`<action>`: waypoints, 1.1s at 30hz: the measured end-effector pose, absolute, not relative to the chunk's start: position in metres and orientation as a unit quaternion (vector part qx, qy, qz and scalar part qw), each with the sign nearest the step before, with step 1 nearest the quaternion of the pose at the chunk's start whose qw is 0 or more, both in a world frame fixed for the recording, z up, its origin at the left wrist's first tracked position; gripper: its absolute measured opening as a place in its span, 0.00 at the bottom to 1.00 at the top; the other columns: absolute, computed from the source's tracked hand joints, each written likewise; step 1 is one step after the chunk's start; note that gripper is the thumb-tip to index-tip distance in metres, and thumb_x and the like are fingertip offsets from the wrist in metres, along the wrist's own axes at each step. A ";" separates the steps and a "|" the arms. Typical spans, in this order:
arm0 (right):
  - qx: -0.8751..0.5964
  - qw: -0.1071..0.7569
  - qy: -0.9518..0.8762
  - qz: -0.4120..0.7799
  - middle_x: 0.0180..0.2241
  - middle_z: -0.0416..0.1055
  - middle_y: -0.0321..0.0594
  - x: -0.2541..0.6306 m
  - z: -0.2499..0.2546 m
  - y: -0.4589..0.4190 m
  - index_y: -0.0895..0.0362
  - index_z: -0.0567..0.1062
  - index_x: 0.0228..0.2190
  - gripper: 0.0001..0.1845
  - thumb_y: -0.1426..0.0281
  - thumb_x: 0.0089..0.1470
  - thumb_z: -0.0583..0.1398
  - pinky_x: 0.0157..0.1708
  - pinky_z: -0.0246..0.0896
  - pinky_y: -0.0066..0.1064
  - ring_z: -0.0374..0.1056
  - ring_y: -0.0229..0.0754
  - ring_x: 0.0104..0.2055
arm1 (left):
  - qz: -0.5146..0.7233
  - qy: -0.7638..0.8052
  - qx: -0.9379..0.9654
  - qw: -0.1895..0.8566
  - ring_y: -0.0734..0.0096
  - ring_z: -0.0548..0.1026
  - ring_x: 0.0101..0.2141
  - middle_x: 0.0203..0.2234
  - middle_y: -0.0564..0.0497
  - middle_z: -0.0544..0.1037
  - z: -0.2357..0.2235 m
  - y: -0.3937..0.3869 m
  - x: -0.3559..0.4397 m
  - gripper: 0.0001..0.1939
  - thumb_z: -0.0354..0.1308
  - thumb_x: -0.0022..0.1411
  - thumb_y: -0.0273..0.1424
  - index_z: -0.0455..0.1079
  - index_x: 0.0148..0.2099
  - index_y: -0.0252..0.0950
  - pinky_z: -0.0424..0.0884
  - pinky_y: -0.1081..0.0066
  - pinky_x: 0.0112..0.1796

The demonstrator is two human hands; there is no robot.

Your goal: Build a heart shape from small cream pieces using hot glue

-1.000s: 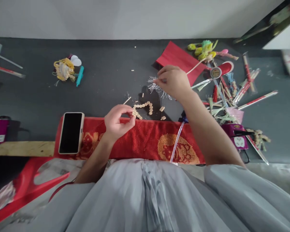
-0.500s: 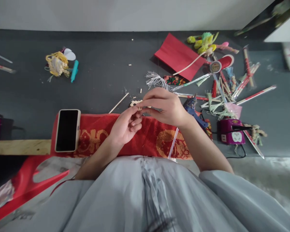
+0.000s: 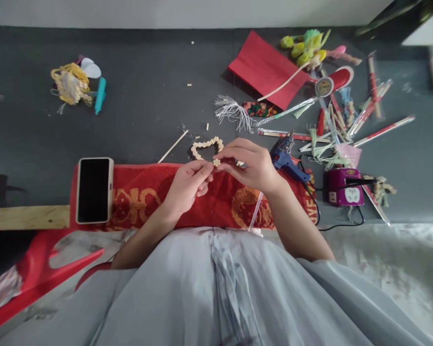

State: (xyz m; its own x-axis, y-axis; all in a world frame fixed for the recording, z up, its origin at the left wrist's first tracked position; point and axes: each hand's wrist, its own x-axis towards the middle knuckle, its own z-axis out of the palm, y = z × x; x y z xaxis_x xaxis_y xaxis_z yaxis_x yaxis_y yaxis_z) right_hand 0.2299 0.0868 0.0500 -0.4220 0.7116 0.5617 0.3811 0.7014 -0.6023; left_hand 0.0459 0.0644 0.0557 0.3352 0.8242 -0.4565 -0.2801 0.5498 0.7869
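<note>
Between the fingertips of my left hand (image 3: 189, 185) and my right hand (image 3: 250, 163) is a small pale cluster of short stick pieces (image 3: 216, 163), shaped like a flower. Both hands are pinched closed on it, over the far edge of the red towel (image 3: 144, 192). Just beyond my fingers, a pale curved chain of similar pieces (image 3: 204, 143) lies on the dark table; my right hand hides part of it. A thin pale stick (image 3: 173, 146) rests left of the chain. Another small pale piece (image 3: 240, 163) shows beside my right fingers.
At left on the towel lies a phone (image 3: 94, 191). A blue glue gun (image 3: 288, 161) and a purple power socket (image 3: 345, 187) with cables are at right. Farther back are red paper (image 3: 263, 72), a red thread spool (image 3: 334, 84), white threads (image 3: 233, 113) and a teal marker (image 3: 100, 96).
My right hand has come back from the white threads to meet my left hand at the pale cluster. My left hand has shifted right. The camera view has tilted slightly.
</note>
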 end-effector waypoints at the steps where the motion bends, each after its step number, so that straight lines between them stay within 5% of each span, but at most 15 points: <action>1: -0.344 0.411 -0.820 0.201 0.35 0.78 0.42 0.231 0.048 0.082 0.57 0.78 0.38 0.07 0.67 0.60 0.63 0.40 0.72 0.31 0.73 0.40 0.39 | 0.351 0.451 0.317 0.757 0.88 0.55 0.16 0.20 0.59 0.66 0.051 0.063 0.045 0.23 0.73 0.47 0.47 0.68 0.28 0.35 0.49 0.81 0.15; 5: -0.405 0.367 -0.810 0.214 0.35 0.79 0.43 0.237 0.035 0.062 0.56 0.78 0.39 0.08 0.66 0.61 0.62 0.40 0.72 0.32 0.74 0.41 0.39 | 0.289 0.486 0.431 0.703 0.84 0.58 0.17 0.23 0.56 0.70 0.035 0.054 0.042 0.18 0.64 0.57 0.47 0.71 0.32 0.36 0.53 0.77 0.18; 10: -0.522 0.322 -0.760 0.217 0.34 0.80 0.43 0.242 0.020 0.049 0.56 0.80 0.35 0.07 0.67 0.60 0.62 0.39 0.71 0.34 0.74 0.42 0.36 | 0.239 0.527 0.622 0.527 0.73 0.74 0.32 0.33 0.50 0.79 0.029 0.050 0.041 0.09 0.57 0.62 0.34 0.74 0.41 0.36 0.69 0.73 0.37; 20: -0.638 0.245 -0.716 0.145 0.33 0.79 0.43 0.218 0.003 0.058 0.56 0.82 0.34 0.06 0.72 0.56 0.63 0.40 0.67 0.38 0.72 0.47 0.37 | 0.183 0.530 0.763 0.321 0.69 0.76 0.33 0.31 0.50 0.79 0.021 0.051 0.041 0.08 0.55 0.65 0.31 0.75 0.41 0.37 0.67 0.73 0.35; 33: -0.629 0.236 -0.735 0.095 0.33 0.79 0.46 0.211 -0.004 0.056 0.60 0.82 0.35 0.09 0.72 0.59 0.61 0.39 0.66 0.41 0.67 0.49 0.35 | 0.167 0.516 0.796 0.268 0.71 0.74 0.27 0.26 0.50 0.78 0.013 0.050 0.040 0.10 0.54 0.66 0.33 0.76 0.38 0.37 0.59 0.72 0.29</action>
State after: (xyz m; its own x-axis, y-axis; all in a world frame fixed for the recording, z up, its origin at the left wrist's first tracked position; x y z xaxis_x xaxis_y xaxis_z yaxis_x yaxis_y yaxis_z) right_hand 0.2112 0.0560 -0.0044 -0.0988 0.9690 0.2266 0.8791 0.1917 -0.4364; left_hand 0.0403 0.0501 0.0130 0.4108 0.9117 -0.0103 0.7321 -0.3231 0.5997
